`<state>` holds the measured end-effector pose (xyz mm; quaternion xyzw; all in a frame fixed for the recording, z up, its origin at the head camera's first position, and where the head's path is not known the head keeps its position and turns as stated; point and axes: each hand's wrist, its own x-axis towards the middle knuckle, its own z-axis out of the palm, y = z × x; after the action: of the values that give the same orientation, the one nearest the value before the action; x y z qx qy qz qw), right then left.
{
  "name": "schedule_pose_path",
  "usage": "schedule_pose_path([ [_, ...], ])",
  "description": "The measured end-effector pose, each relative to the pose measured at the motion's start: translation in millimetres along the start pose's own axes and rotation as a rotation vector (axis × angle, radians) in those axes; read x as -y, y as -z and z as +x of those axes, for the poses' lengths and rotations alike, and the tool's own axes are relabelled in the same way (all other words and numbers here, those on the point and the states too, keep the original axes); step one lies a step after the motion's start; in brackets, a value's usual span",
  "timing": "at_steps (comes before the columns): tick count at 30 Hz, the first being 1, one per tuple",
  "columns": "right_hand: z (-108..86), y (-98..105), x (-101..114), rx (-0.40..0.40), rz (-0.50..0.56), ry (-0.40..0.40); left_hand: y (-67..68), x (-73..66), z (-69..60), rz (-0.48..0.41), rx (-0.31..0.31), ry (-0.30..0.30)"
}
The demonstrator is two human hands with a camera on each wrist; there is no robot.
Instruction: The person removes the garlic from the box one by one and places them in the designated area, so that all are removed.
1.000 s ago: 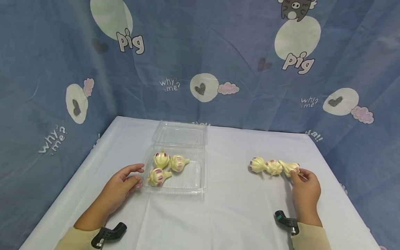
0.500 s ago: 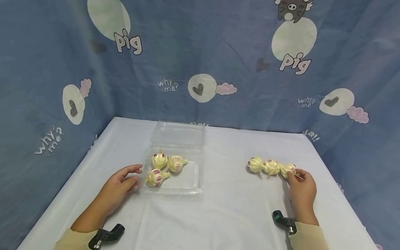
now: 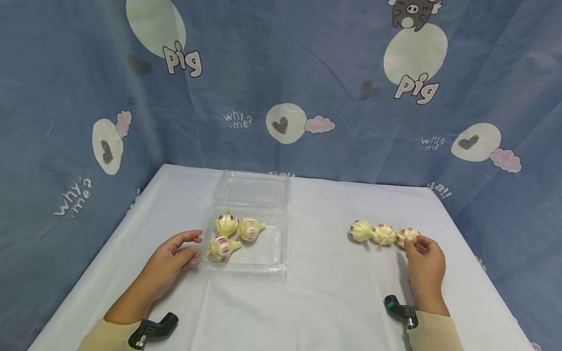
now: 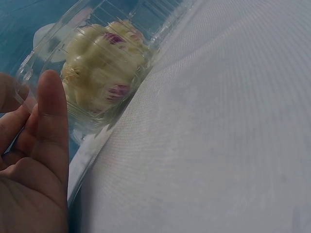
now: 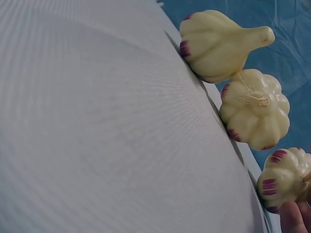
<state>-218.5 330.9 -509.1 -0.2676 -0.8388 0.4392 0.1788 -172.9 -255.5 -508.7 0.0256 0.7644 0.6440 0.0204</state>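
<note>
At the right of the head view my right hand pinches the end garlic bulb of a row of three. That bulb lies beside the middle garlic bulb, and the left-hand garlic bulb has its stem toward the middle one. Only fingertips of this hand show in the right wrist view. My left hand holds the left rim of an open clear plastic container, thumb and fingers on either side of the edge. Three more garlic bulbs lie in its left part.
The container's lid lies folded back toward the far edge. A white cloth covers the table. Blue patterned curtains stand at the back and both sides.
The end garlic bulb has turned in my right hand: its stem pointed left, and now its rounded, purple-striped side shows instead. My left hand keeps its place at the container.
</note>
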Motion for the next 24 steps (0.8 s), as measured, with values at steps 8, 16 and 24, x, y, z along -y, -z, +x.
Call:
schedule_pose_path([
  [8, -2.4, 1, 3, -0.07, 0.007, 0.057, 0.1, -0.9, 0.3, 0.005, -0.01, 0.01],
  [16, -17.8, 2, 21, -0.172, 0.095, 0.138, -0.1, -1.4, 0.0, -0.01, 0.003, 0.024],
  [24, -43.4, -8, 47, -0.13, 0.137, 0.265, -0.6, -4.9, -0.9, -0.007, 0.001, 0.026],
])
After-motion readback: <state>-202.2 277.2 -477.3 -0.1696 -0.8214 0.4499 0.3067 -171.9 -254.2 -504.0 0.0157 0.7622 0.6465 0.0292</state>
